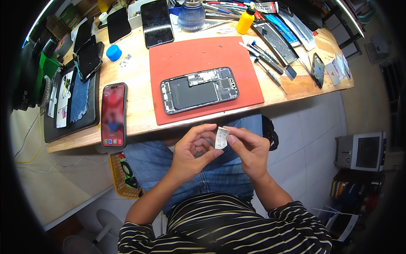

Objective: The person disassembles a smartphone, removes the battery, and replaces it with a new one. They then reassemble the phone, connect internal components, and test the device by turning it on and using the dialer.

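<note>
My left hand (194, 150) and my right hand (247, 150) meet over my lap, just in front of the bench edge, both gripping a small creased white paper slip (221, 138) with marks on it. The thumb and fingertips of each touch it. Beyond them, on an orange-red mat (207, 51), lies an opened phone (182, 97), its battery and internal boards exposed. Left of the mat a phone (113, 112) with a lit red screen lies at the bench's front edge.
The wooden bench (139, 76) carries several phones (156, 23), a blue cap (113, 53), a glass jar (191, 17), a yellow bottle (245, 21) and scattered tools (264, 61). A yellow basket (124, 186) sits below left, a white appliance (359, 150) at right.
</note>
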Tool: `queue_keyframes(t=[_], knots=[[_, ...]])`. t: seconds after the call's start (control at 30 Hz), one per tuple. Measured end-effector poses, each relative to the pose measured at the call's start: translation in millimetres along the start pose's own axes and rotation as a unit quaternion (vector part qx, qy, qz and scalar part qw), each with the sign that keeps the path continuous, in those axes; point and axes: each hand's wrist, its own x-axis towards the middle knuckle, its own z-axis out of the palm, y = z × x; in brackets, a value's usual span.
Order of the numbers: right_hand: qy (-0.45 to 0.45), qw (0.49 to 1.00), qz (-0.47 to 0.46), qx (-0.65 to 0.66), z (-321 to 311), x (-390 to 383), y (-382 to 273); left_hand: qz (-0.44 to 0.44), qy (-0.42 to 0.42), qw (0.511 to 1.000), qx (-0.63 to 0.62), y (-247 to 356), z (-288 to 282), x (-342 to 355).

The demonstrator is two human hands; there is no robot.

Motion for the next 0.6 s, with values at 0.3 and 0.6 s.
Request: queue_keyframes(t=[0.3, 0.6], knots=[[-0.025, 0.995, -0.069, -0.069, -9.3, 6.0, 5.6, 0.019, 0.008, 0.998, 0.056, 5.8, 2.4, -5.4], [-0.051, 0.994, -0.076, -0.052, -15.3, 8.8, 8.0, 0.051, -0.002, 0.997, 0.064, 4.8, 7.6, -1.2]])
